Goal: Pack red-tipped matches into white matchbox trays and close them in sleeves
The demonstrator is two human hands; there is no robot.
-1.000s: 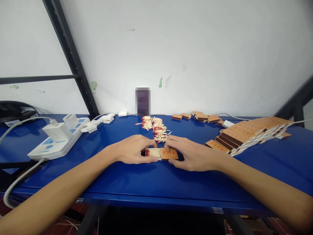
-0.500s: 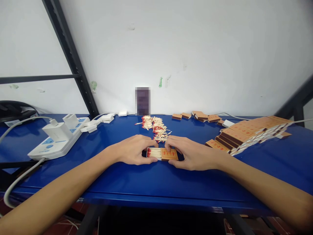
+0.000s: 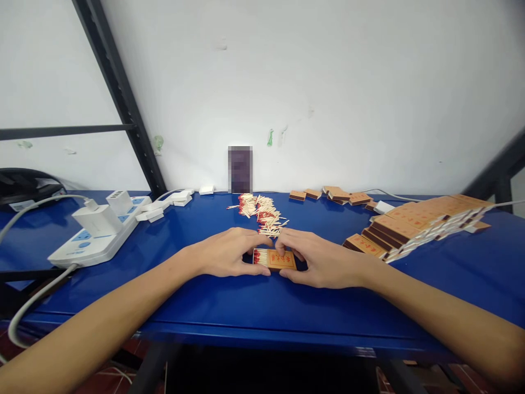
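Observation:
A matchbox (image 3: pixel 282 259) with an orange printed sleeve lies on the blue table between my hands. Its white tray (image 3: pixel 260 256) sticks out partway on the left, filled with red-headed matches. My left hand (image 3: pixel 233 251) grips the tray end, thumb at the near side and fingers at the far side. My right hand (image 3: pixel 315 257) holds the sleeve by its near and far edges. Just beyond my fingers lies a heap of loose matches (image 3: pixel 268 216), heads mostly to the left.
At right stands a stepped stack of matchboxes (image 3: pixel 402 224), with several more boxes (image 3: pixel 338 193) along the wall. White trays (image 3: pixel 180 198) lie at back left, near a power strip (image 3: pixel 106 235) with chargers and cables. A pixelated dark object (image 3: pixel 240 169) leans on the wall.
The tray has slid further right into the sleeve, so less of the matches shows. My left hand has moved slightly right with it; my right hand has hardly moved.

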